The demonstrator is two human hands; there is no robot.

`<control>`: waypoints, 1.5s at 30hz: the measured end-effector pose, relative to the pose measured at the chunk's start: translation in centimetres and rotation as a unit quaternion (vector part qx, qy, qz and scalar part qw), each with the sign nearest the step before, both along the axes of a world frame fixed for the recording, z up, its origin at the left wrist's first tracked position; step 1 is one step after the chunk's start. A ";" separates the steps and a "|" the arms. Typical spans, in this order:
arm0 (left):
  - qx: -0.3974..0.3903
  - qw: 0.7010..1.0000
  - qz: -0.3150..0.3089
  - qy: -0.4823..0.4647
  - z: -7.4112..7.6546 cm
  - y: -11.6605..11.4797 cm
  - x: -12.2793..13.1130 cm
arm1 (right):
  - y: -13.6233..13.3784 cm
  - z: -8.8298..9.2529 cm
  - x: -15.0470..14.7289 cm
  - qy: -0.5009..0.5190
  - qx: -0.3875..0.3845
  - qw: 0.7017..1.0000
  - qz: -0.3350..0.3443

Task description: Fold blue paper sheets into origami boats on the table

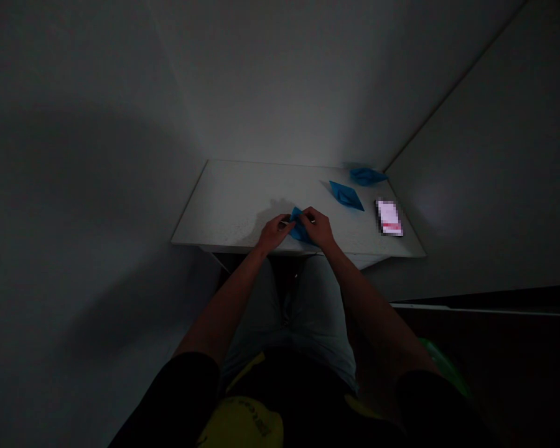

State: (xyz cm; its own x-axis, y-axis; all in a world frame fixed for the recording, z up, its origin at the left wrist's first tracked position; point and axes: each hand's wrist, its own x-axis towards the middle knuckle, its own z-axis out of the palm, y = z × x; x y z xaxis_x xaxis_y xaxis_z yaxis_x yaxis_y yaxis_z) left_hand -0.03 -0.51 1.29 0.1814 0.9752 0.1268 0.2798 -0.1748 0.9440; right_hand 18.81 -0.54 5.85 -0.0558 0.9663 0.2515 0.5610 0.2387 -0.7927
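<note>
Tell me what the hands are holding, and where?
The left hand and right hand hold folded blue paper at its two sides; the exact grip is too dim to see.

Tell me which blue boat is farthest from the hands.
The blue paper boat at the far right corner; the other boat lies nearer; the folded blue paper sits between left hand and right hand.

black short-sleeved top [182, 398], yellow print with dark lettering [240, 426] on the front; pale grey trousers [308, 311]

Left hand [274, 233], right hand [319, 228] — gripping blue paper [299, 226] (folded)
</note>
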 end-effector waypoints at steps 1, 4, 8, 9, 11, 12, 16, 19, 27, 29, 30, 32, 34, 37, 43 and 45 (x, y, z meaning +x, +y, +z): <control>-0.001 1.000 0.001 -0.008 0.1 -0.1 0.0 | 0.0 0.1 0.0 0.028 -0.004 1.000 0.010; -0.008 0.999 0.012 -0.030 0.1 -0.3 0.0 | 0.2 0.5 0.2 0.090 -0.020 0.995 0.030; -0.015 0.996 0.029 -0.078 -0.2 -0.4 0.1 | 0.2 1.5 0.5 0.122 -0.025 0.991 0.045; -0.013 0.995 0.032 -0.094 -0.3 -0.4 0.1 | 0.2 1.8 0.5 0.116 -0.020 0.992 0.047; -0.010 0.991 0.037 -0.128 -0.5 -0.3 0.2 | 0.1 2.6 0.4 0.095 -0.008 0.994 0.051; -0.010 0.988 0.036 -0.147 -0.5 -0.2 0.2 | 0.1 2.9 0.3 0.090 -0.004 0.995 0.053; -0.047 0.970 0.018 -0.236 -0.3 0.1 0.2 | 0.7 3.6 -0.6 0.204 -0.048 0.977 0.050; -0.095 0.955 0.006 -0.282 0.0 0.4 -0.1 | 1.5 3.2 -1.6 0.352 -0.138 0.925 0.038; -0.100 0.964 0.027 -0.245 0.8 0.5 -0.7 | 1.8 0.6 -1.8 0.365 -0.140 0.920 -0.028; -0.105 0.968 0.033 -0.226 0.9 0.4 -0.6 | 1.8 0.5 -1.4 0.341 -0.104 0.934 -0.040; -0.107 0.970 0.034 -0.217 1.0 0.4 -0.6 | 1.7 0.5 -1.3 0.335 -0.093 0.937 -0.040; -0.111 0.972 0.034 -0.203 1.2 0.5 -0.7 | 1.4 0.6 -1.1 0.344 -0.090 0.934 -0.021; -0.109 0.972 0.045 -0.201 1.5 0.6 -1.0 | 1.0 0.7 -1.1 0.364 -0.108 0.925 0.019; -0.113 0.967 0.049 -0.224 2.0 0.5 -1.5 | 0.3 0.7 -0.7 0.369 -0.142 0.916 0.073; -0.198 0.922 -0.069 -0.325 3.6 -0.1 -0.7 | -0.6 1.6 1.1 0.379 -0.190 0.898 0.114; -0.225 0.906 -0.111 -0.341 4.2 -0.5 0.0 | -0.8 2.1 1.4 0.392 -0.193 0.893 0.110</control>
